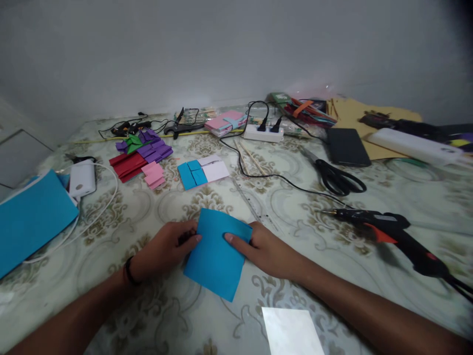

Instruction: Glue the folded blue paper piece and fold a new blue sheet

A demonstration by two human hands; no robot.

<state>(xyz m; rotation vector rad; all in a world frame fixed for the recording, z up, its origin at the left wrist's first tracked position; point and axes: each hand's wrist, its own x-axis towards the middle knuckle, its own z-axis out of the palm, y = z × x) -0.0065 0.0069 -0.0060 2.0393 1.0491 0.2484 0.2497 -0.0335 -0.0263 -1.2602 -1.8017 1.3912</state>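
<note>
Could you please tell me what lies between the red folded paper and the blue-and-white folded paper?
In the head view, pink paper lies between them.

One head-worn view | looks forward and down across the bench [207, 325] | near: left hand [162, 246], right hand [271, 251] | beyond bench's far edge: pale wall [221, 54]

A thin black band [129, 272] circles the left wrist [143, 264], narrow and rounded like a cord, its finer details too blurred to tell. The left forearm [84, 310] and the right forearm [343, 296] are bare as far as they show, and so is the right wrist [291, 264].
</note>
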